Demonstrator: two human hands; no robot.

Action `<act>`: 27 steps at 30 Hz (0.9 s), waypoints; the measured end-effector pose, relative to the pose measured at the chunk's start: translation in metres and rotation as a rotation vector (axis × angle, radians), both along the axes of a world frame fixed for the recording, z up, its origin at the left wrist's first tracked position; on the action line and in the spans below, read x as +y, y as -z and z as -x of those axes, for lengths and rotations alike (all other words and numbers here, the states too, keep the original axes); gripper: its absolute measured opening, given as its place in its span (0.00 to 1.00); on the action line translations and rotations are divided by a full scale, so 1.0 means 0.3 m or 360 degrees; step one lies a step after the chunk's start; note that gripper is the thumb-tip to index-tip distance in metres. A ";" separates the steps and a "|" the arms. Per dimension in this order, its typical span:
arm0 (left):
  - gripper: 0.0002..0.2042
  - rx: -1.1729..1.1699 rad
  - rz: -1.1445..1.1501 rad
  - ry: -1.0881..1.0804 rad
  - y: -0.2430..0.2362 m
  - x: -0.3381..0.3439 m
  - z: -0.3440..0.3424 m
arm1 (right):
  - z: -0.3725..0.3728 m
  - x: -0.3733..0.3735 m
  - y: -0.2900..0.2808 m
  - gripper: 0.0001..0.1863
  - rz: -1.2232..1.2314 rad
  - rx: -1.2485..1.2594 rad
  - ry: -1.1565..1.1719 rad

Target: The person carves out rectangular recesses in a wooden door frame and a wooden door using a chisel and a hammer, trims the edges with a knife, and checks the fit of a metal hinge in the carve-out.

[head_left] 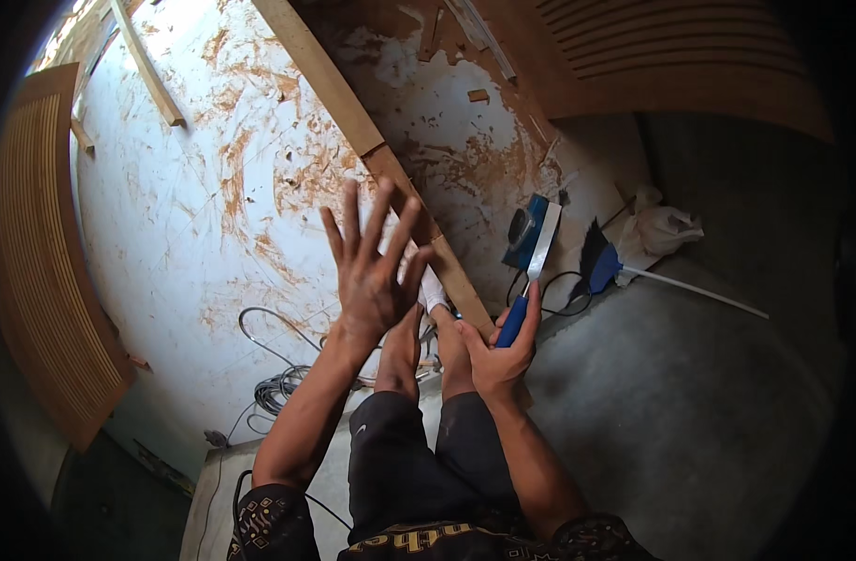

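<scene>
My right hand [505, 351] is wrapped round the blue handle of a chisel [543, 245], its flat metal blade pointing up and away from me. The index finger lies along the handle toward the blade. My left hand [374, 280] is raised with its fingers spread and holds nothing. Behind and below both hands runs a long wooden beam [339, 93], from the far edge down toward my feet. A dark rectangular patch marks the beam just beyond my left fingers. Part of the beam's near end is hidden by my right hand.
A blue power tool [520, 245] with a black cord lies right of the beam, beside a broom [604, 266] and a white plastic bag [669, 229]. Slatted wooden panels [58, 252] stand left and far right. Coiled cable [276, 391] lies left of my legs. Wood shavings litter the pale sheet [194, 206].
</scene>
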State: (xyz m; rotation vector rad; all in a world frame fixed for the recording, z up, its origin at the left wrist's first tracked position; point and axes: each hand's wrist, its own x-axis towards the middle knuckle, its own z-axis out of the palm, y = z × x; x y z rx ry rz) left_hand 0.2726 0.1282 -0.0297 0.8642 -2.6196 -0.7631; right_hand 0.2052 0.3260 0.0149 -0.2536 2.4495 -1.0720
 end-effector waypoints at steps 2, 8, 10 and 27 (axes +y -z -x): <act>0.30 -0.0097 -0.0041 0.0170 -0.026 0.062 -0.015 | 0.004 0.002 -0.002 0.60 0.0003 0.0016 -0.0023; 0.31 0.0213 -0.0166 0.0252 -0.042 0.225 -0.082 | 0.034 0.017 -0.010 0.61 -0.0062 0.0012 -0.0036; 0.36 0.0311 -0.0378 -0.0135 -0.050 0.244 -0.060 | 0.036 -0.002 -0.037 0.61 -0.0124 -0.0005 -0.0075; 0.40 0.0453 -0.0768 -0.0950 0.074 0.337 0.170 | 0.083 -0.017 -0.066 0.58 -0.0087 -0.0423 0.0011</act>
